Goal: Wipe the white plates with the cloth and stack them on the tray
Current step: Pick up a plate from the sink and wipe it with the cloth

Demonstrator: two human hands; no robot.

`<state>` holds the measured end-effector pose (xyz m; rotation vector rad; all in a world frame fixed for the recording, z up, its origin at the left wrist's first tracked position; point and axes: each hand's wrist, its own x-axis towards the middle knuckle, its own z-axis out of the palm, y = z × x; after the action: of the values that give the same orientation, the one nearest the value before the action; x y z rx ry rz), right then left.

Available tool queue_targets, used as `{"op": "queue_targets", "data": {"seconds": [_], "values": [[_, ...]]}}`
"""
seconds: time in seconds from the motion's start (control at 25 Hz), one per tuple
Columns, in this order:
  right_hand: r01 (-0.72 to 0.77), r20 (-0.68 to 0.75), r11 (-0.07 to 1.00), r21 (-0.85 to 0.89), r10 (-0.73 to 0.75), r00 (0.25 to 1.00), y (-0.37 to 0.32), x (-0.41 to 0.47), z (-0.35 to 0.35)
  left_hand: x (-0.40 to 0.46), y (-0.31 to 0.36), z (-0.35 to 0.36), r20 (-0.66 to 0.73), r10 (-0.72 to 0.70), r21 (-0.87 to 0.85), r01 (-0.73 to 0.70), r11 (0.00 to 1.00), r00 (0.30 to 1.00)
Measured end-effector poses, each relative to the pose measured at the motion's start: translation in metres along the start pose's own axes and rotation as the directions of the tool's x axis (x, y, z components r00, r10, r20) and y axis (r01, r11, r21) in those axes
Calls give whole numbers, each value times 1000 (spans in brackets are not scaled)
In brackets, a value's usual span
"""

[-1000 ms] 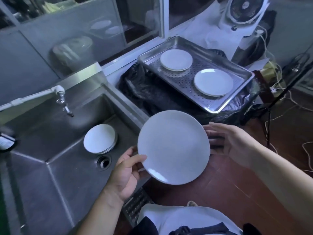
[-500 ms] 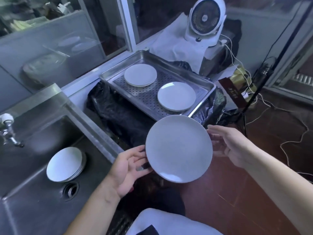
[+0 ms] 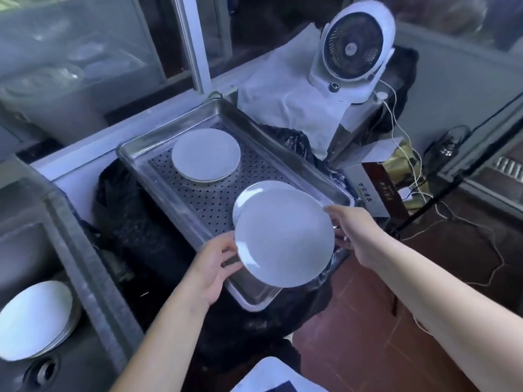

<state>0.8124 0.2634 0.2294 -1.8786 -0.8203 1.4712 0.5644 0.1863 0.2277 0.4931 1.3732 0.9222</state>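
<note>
so at this point i had the white plate (image 3: 284, 240) up in both hands, held tilted over the near-right end of the metal tray (image 3: 158, 149). my left hand (image 3: 210, 268) was on the plate's left rim, thumb on top of the edge and the fingers curled underneath, so it was gripping that plate. my right hand (image 3: 352, 232) was on the opposite rim, fingers mostly tucked behind the plate; it looked like a hold on the edge too, though the fingertips were hidden.

right under it, a second plate (image 3: 256, 193) lay flat on the perforated tray floor, only its upper-left part peeking out past the one i held. couldn't tell if the two were touching or just overlapping in view. a small stack of plates (image 3: 206, 155) sat at the far-left end of the tray, well apart from those.

the tray itself rested on something wrapped in black plastic (image 3: 135, 222). off to the left, down in the steel sink (image 3: 93, 281), another pile of plates (image 3: 31, 318) sat beside the drain (image 3: 42, 370). a white fan (image 3: 352, 49) stood behind the tray on a white cloth (image 3: 285, 106).
</note>
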Motion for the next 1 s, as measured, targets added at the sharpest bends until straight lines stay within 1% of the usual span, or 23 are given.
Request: {"op": "queue_targets", "data": {"seconds": [0.2,0.44,0.56,0.72,0.88,1.0], "values": [[-35,62,996,-81,40,997,-26,79,26,61,9,14,-91,-37,0,37,999,995],[-65,120,981,-182,87,989,-38,126,44,90,13,21,-239,-118,-15,118,993,964],[-54,170,971,-234,96,981,-36,138,43,98,8,28,-287,-133,17,144,989,949],[19,269,956,-292,63,961,-35,138,27,95,12,44,-343,-140,71,175,982,929],[-30,340,953,-302,137,930,-47,140,16,94,17,61,-429,-167,48,207,977,888],[4,390,938,-348,141,910,-52,141,10,95,19,69,-482,-178,57,233,971,858]]}}
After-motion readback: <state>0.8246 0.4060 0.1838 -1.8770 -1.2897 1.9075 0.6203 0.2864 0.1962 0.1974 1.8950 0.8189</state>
